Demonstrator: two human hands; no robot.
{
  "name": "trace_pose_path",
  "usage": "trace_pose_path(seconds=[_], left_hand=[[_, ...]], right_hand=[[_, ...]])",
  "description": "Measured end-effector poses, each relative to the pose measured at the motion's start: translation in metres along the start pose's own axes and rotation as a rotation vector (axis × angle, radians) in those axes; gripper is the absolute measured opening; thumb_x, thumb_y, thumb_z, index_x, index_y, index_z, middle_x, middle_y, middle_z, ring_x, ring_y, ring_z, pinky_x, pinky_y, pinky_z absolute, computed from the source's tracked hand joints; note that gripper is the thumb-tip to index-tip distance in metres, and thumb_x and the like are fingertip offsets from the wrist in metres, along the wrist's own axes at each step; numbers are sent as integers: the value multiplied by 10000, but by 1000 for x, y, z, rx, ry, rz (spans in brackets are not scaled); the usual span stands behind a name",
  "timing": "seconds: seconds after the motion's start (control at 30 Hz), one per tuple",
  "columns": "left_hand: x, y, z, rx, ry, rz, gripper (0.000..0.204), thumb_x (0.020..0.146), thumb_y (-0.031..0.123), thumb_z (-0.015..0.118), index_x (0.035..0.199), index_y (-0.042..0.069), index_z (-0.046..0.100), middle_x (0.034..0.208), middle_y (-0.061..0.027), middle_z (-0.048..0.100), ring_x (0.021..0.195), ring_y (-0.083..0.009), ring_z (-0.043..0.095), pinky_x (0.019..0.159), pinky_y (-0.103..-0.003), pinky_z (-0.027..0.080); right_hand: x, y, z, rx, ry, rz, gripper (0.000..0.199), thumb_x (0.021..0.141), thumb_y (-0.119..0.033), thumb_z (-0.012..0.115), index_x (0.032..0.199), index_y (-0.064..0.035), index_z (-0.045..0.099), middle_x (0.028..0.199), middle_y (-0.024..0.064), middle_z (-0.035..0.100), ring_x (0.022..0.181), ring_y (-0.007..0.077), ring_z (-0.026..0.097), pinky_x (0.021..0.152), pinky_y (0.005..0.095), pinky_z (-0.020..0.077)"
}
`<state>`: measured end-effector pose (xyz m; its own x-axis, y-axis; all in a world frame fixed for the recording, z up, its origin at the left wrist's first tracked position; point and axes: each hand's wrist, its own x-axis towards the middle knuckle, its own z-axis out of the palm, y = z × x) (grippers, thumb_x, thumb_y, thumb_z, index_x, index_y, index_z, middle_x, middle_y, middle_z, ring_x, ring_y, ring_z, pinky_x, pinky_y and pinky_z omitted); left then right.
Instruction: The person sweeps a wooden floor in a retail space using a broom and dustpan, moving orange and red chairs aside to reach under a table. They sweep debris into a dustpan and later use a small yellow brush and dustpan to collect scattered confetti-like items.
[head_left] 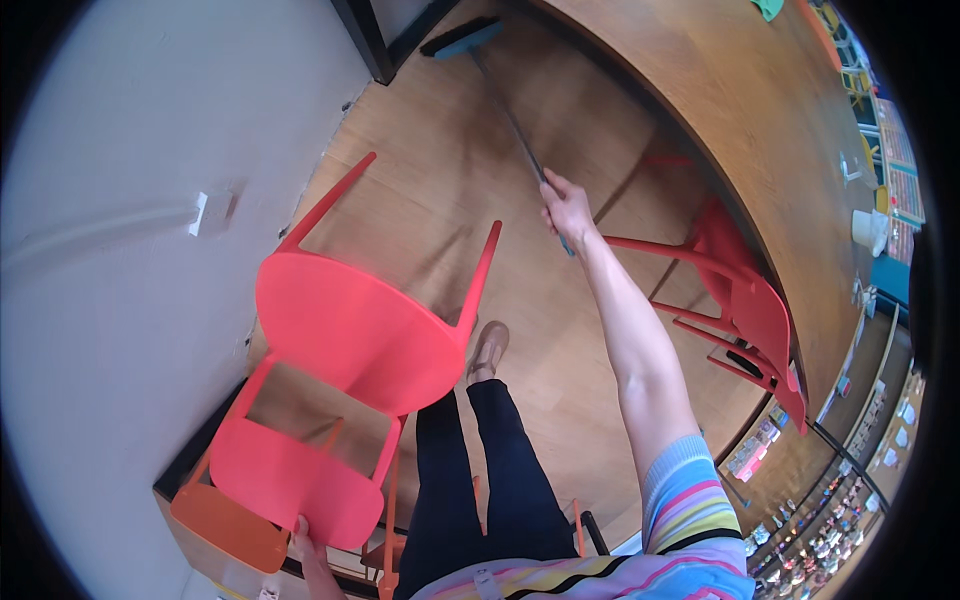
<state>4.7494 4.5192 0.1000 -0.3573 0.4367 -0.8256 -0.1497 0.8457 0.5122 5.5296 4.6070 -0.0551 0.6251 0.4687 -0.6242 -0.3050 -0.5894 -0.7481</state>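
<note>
Sweeping looks to be in hand: the right hand (567, 207) has its fingers closed round the long dark broom handle (515, 125), its teal-headed brush (462, 38) on the far wooden floor (440, 170), while the left hand (303, 543) grips the tipped red plastic chair (345, 335) by its back, colourful packages (800, 520) shelved at the near right.

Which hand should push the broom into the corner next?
Probably the right hand: it already grips the broom, arm stretched toward the corner. The left hand is busy holding the tipped red chair.
</note>
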Motion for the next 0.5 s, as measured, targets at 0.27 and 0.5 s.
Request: trace_pose_path(seconds=[0.27, 0.5], left_hand=[[-5, 5, 9, 12, 36, -23, 438, 869, 125, 578, 1276, 55, 432, 1250, -112, 497, 1129, -286, 492, 946, -465, 440], [-5, 0, 4, 11, 3, -14, 441, 887, 139, 560, 1293, 57, 410, 1253, -102, 488, 1119, -280, 499, 927, -455, 455]], right_hand=[[10, 22, 2, 138, 183, 141, 414, 929, -194, 478, 1331, -112, 421, 522, 16, 458, 375, 102, 407, 328, 265, 334], [-134, 75, -28, 94, 131, 333, 452, 950, -242, 439, 1388, -201, 333, 531, 7, 437, 392, 103, 399, 346, 255, 334]])
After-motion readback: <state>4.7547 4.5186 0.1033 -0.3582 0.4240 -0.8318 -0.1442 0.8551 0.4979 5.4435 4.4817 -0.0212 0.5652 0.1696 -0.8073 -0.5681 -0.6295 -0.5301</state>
